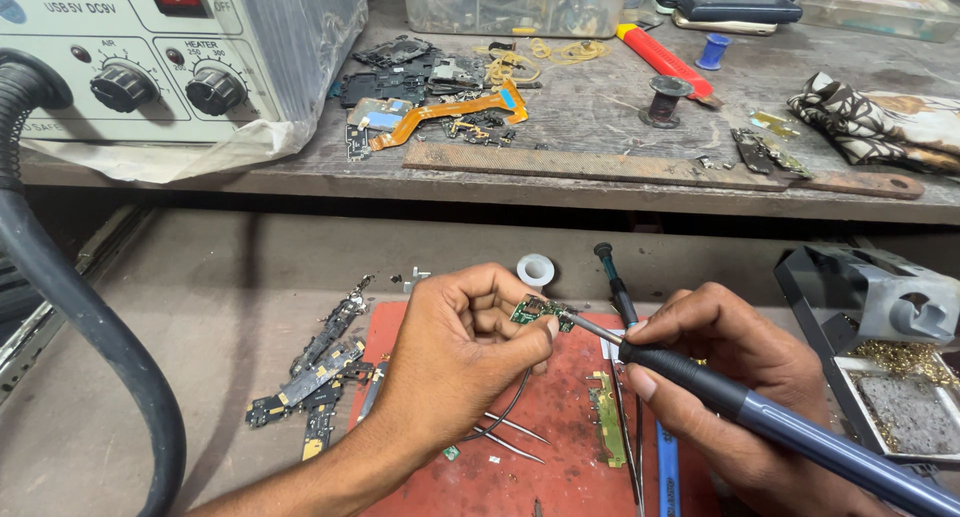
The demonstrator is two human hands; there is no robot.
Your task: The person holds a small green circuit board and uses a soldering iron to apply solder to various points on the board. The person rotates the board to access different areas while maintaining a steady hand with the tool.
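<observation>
Head view: soldering iron (pixel 760 417) tip points upper-left, touching small green board (pixel 535 311).

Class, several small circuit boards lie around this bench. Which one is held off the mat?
The small green board, pinched in the left hand and touched by the soldering iron; the others lie flat.

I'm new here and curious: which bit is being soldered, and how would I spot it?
Find the red mat on the lower shelf. Above it, the left hand pinches a tiny green board, touched by the iron tip. Other boards lie flat; this one is held up.
</observation>
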